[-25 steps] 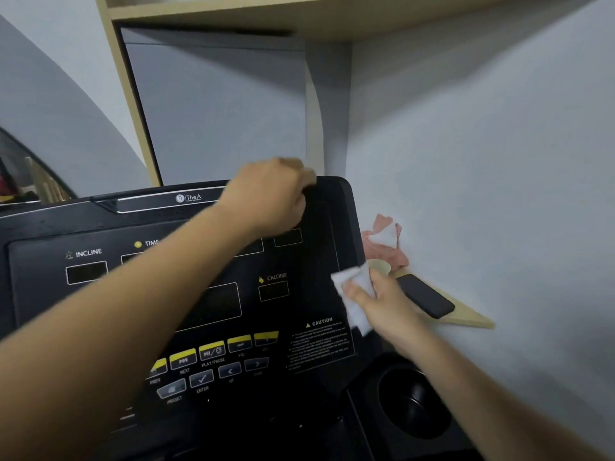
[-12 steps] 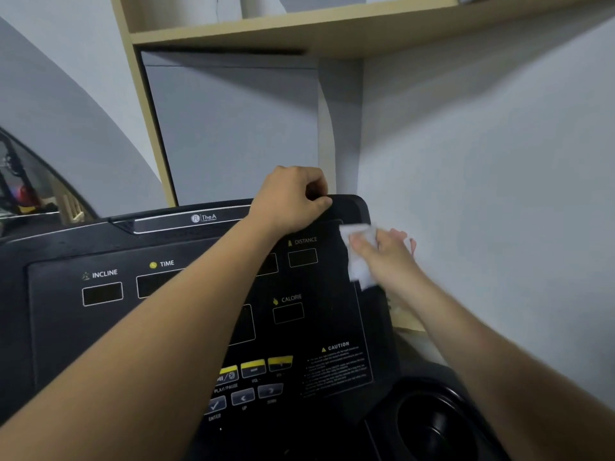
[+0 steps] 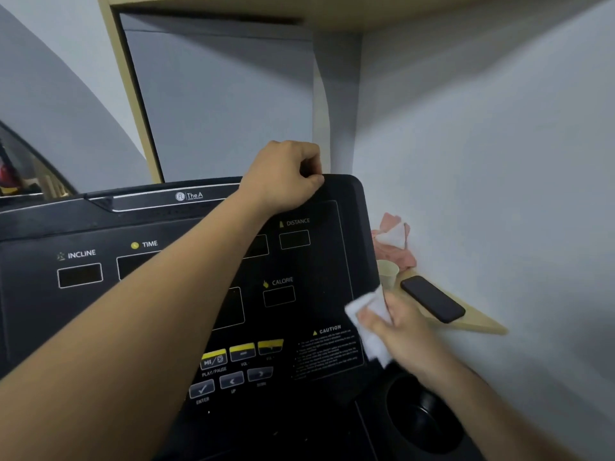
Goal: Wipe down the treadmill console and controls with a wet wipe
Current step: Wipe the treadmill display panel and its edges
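The black treadmill console (image 3: 100, 227) fills the lower left, with INCLINE, TIME, DISTANCE and CALORIE windows and yellow and grey buttons (image 3: 233, 367) low in the middle. My left hand (image 3: 283, 176) grips the console's top right edge, fingers curled over it. My right hand (image 3: 402, 331) holds a white wet wipe (image 3: 372, 331) against the console's right edge, beside the CAUTION label.
A small wooden corner shelf (image 3: 476, 324) right of the console carries a black phone (image 3: 432, 298), a pale cup (image 3: 387, 272) and a pink wipe packet (image 3: 394, 241). A black cup holder (image 3: 422, 420) sits below my right hand. The grey wall stands close on the right.
My right hand has slid the wipe down the console's right edge, from near the DISTANCE window to beside the CAUTION label. My left hand keeps its grip on the top edge.
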{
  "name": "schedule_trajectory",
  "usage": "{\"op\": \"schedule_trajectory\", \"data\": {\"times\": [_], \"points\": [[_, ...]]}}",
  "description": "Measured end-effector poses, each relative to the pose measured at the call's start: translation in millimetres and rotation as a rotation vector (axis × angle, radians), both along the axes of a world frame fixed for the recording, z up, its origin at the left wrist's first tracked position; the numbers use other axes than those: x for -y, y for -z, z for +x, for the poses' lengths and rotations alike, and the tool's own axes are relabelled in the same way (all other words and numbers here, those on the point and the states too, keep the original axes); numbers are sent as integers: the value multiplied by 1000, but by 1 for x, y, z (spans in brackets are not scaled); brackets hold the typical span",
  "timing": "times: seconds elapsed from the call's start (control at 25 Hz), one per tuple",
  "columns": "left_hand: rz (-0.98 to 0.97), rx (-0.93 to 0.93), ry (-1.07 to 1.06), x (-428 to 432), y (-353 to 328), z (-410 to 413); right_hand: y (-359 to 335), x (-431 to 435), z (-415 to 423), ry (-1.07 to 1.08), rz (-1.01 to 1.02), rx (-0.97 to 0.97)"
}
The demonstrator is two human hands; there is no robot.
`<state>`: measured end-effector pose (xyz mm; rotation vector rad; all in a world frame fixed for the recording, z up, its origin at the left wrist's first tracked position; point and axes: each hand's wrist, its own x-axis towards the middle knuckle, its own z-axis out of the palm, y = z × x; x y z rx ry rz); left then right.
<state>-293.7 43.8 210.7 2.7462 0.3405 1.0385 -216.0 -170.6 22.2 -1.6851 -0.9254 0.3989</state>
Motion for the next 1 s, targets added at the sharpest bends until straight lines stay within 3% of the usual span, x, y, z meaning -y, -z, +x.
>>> {"op": "schedule_trajectory", "data": {"times": [0.12,0.28,0.44,0.68,0.84,1.0], "points": [[-1,13,4,-1,1,1,4,7,0,-7,-59,-37],[-31,25,32,-1,0,-2,-73,-50,30,90,59,57],[-17,29,37,1,-1,-5,-137,-95,39,141,163,25],[-11,6,25,4,-2,-5,-45,-42,13,74,142,-47],[-8,12,21,4,1,-2,28,9,-11,60,17,-70],[-10,22,23,2,1,-2,3,1,1,44,3,-80]]}}
